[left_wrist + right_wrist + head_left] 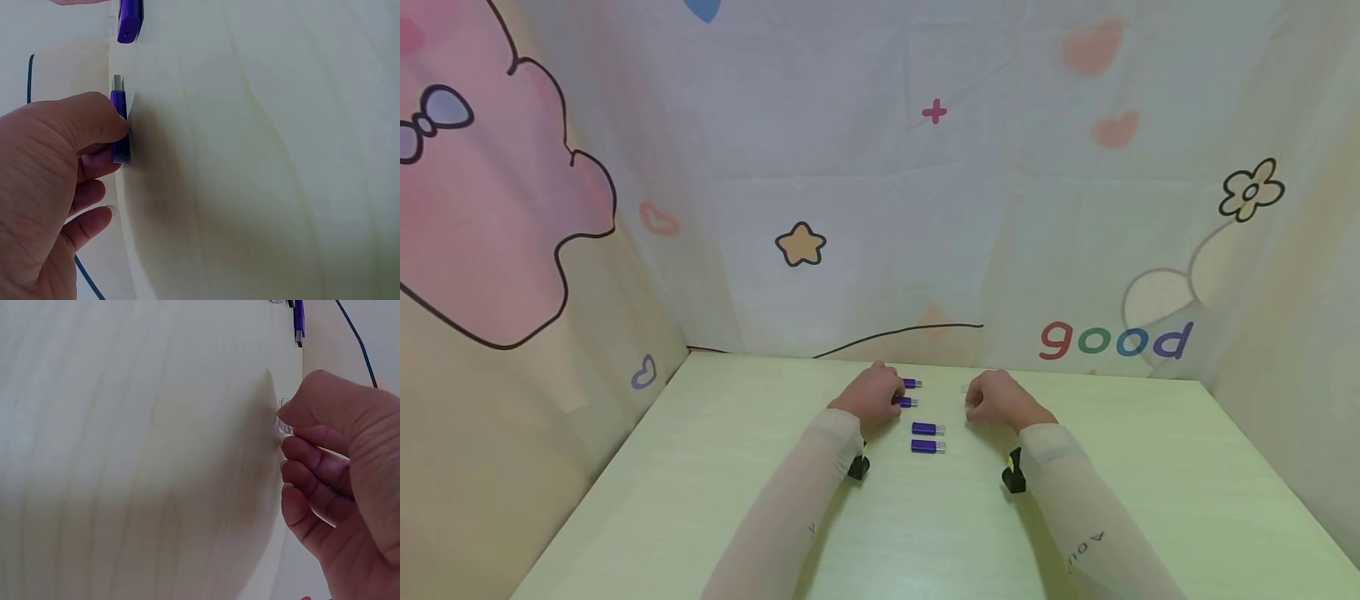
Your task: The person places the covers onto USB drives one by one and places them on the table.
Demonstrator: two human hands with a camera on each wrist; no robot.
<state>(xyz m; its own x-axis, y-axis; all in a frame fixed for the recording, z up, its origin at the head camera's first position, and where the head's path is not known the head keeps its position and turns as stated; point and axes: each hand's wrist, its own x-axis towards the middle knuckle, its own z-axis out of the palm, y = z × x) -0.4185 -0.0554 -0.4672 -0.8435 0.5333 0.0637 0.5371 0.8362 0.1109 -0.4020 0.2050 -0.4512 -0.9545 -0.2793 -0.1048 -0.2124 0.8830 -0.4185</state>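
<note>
With thumb and fingers, my left hand pinches a purple USB stick near the tabletop. Its bare metal plug points toward the right hand. Another purple USB stick lies just beyond it, partly hidden by the left hand. My right hand pinches a small clear plastic cap between thumb and index finger, the other fingers loosely curled. A gap separates the two hands. Nearer to me, two more purple USB sticks, one behind the other, lie side by side, with clear caps over their plugs.
The pale wooden table ends at a patterned curtain at the back. A faint clear piece lies at the right hand's far left side. Each wrist wears a small black camera mount, one on the left and one on the right.
</note>
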